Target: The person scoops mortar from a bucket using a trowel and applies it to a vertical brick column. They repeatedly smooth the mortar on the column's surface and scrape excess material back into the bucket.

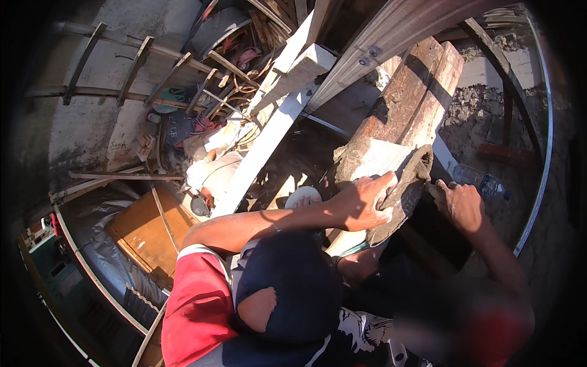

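**Grey caked pan held on edge between two hands**

Head view: A grey mortar-caked pan (pixel 400 196) is seen tilted up on its edge, just in front of the body and a little right of centre. Its long axis runs from the upper right, near the rusty beams (pixel 416 92), down to the lower left. The left hand (pixel 361 205) is laid flat against the pan's left face, with the fingers spread and the thumb lifted along the upper rim. The right hand (pixel 460 205) is set at the pan's right edge with the fingers curled toward it; whether the rim is actually gripped cannot be told. The pan thus lies between the hands, and both are about equally near, the left one covering more of it.

Room is tight. The pan's upper end is backed by a pale sheet (pixel 379 160) and the beams. A plastic bottle (pixel 483 181) lies just beyond the right hand, and a curved pale rail (pixel 538 183) closes that side. To the left a white plank (pixel 269 137) runs diagonally, with a dark open drop below it. A wooden ladder (pixel 122 67) lies well apart, upper left.
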Tool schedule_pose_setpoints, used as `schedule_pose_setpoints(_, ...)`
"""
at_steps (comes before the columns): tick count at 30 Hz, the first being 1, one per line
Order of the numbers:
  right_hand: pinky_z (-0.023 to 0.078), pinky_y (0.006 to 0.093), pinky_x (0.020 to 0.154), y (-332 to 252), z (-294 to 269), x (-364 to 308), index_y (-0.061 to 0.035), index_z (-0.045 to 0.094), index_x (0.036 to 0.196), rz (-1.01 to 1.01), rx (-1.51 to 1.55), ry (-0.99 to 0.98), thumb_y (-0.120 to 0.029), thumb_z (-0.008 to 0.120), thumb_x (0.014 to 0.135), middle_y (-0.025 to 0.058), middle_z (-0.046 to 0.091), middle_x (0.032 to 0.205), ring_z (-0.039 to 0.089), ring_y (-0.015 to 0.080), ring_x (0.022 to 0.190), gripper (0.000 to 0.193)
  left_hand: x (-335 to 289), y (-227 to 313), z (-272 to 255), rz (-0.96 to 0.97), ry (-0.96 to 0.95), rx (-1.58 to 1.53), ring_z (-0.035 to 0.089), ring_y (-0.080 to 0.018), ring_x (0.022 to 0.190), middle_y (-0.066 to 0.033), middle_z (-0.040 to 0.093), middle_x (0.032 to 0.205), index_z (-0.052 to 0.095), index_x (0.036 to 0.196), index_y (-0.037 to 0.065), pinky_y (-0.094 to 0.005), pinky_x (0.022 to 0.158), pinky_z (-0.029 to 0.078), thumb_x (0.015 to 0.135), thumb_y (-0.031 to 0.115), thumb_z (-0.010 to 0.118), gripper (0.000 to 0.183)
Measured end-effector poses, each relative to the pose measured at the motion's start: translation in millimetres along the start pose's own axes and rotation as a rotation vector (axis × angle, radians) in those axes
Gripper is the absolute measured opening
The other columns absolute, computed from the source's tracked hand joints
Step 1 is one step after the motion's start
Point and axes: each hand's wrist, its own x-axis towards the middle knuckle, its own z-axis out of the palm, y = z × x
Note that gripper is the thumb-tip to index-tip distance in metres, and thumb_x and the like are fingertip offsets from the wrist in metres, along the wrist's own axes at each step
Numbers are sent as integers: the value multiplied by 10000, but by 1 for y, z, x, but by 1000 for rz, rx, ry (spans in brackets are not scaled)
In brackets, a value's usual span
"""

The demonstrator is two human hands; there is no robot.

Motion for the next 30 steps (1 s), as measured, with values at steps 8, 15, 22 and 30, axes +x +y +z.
schedule_pose_setpoints(8,550,442,748,-54,45,-32,5,630,1227,58,997,-87,-302,720,867,243,701,906,698,401,823,482,5,14,-32,-57,-10,-49,678,-377,759,-252,664,905,457,1303,-61,-436,690,525,782,163,777,651)
schedule_pose_setpoints(15,533,376,878,-83,82,-37,36,595,1291,140,1256,-103,-318,678,904,231,701,1113,703,342,985,531,2,11,-41,-414,-32,-373,505,-107,528,-79,588,647,480,1249,-33,-312,508,405,801,96,696,514)
schedule_pose_setpoints(22,526,366,922,-84,84,-43,26,572,1332,124,1482,-114,-274,674,919,213,698,1170,698,296,1047,520,8,16,-54,-311,-9,-196,502,-64,746,-9,532,900,526,1170,27,-239,652,429,835,11,695,376)
schedule_pose_setpoints(30,522,370,932,-67,93,-48,-19,616,1301,-22,1417,-47,-268,691,915,171,685,1227,686,303,1061,465,-4,14,-58,-439,175,-490,513,-1,672,27,552,831,477,1095,48,-185,607,416,919,37,638,238)
